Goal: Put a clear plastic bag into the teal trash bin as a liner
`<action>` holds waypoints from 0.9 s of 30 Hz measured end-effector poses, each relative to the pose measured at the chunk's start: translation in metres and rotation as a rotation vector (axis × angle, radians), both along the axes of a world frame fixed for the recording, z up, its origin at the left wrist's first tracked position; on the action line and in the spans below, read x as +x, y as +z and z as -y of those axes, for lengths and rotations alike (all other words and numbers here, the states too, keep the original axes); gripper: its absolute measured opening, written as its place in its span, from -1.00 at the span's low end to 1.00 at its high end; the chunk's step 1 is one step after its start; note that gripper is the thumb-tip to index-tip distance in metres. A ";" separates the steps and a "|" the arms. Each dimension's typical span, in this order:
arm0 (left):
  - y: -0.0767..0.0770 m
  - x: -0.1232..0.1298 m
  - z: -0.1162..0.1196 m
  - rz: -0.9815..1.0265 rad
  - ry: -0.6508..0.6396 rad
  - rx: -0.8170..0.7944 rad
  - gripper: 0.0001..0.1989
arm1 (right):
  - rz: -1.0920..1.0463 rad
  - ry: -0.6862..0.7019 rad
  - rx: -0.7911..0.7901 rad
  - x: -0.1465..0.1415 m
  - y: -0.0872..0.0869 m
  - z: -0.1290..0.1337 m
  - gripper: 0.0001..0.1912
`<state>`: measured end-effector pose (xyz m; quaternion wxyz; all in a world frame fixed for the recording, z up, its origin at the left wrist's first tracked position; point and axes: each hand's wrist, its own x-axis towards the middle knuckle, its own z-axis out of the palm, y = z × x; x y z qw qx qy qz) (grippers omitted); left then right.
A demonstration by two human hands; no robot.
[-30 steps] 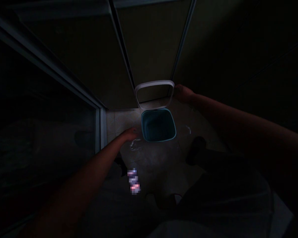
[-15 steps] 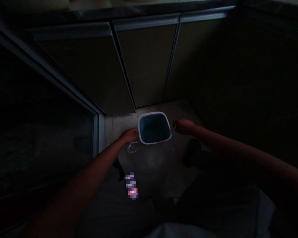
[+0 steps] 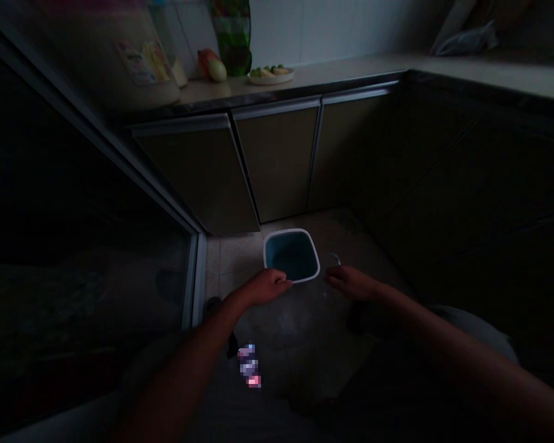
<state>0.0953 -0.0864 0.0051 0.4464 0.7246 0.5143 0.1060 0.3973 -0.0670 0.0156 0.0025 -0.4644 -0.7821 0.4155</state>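
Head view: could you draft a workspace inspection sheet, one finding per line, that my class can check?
Surface: tiled floor, dimly lit.
Job's things: white-rimmed teal bin, open top up, on the floor.
Clutter: pixelated item, unreadable; plate of food and green container on the countertop.
Hands: left hand at the bin's near edge, contact unclear; right hand curled, right of the bin, a gap showing.
Cables: nothing seen.
Surroundings: cabinet doors beyond the bin; metal frame to the left.
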 end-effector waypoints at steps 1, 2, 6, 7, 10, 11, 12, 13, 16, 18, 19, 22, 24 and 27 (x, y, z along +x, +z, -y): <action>-0.011 -0.002 0.001 -0.051 -0.012 -0.007 -0.49 | 0.037 0.015 0.029 -0.002 -0.006 -0.001 -0.68; -0.023 -0.005 0.000 -0.104 -0.023 -0.012 -0.51 | 0.076 0.033 0.047 -0.003 -0.012 -0.002 -0.68; -0.055 -0.019 -0.008 -0.189 -0.014 -0.017 -0.51 | 0.223 0.089 0.085 -0.008 -0.025 -0.003 -0.70; -0.056 -0.021 -0.011 -0.165 0.007 -0.012 -0.48 | 0.233 0.091 0.095 -0.008 -0.025 -0.004 -0.70; -0.036 -0.022 -0.021 -0.025 0.069 0.001 -0.35 | 0.133 0.045 0.102 -0.007 -0.017 -0.013 -0.63; -0.022 -0.022 -0.024 0.044 0.091 0.004 -0.32 | 0.074 0.007 0.101 -0.007 -0.010 -0.017 -0.58; -0.005 -0.022 -0.027 0.123 0.110 0.011 -0.29 | 0.008 -0.040 0.100 -0.007 0.000 -0.021 -0.53; 0.015 -0.023 -0.027 0.206 0.126 0.026 -0.27 | -0.065 -0.092 0.103 -0.007 0.012 -0.024 -0.48; 0.091 -0.026 -0.012 0.472 0.091 0.141 -0.23 | -0.334 -0.205 0.152 -0.007 0.068 -0.021 -0.37; 0.143 -0.028 0.010 0.576 0.036 0.212 -0.19 | -0.539 -0.191 0.215 -0.009 0.114 -0.006 -0.34; 0.165 -0.029 0.022 0.605 0.026 0.234 -0.17 | -0.641 -0.161 0.267 -0.010 0.136 0.004 -0.33; 0.202 -0.032 0.034 0.624 -0.016 0.234 -0.10 | -0.918 -0.043 0.409 -0.015 0.179 0.020 -0.27; 0.192 -0.038 0.011 0.638 0.014 0.157 -0.10 | -0.947 -0.045 0.348 -0.017 0.174 0.004 -0.20; 0.133 -0.053 -0.058 0.703 0.199 -0.073 -0.13 | -0.783 -0.214 0.058 -0.017 0.120 -0.057 -0.16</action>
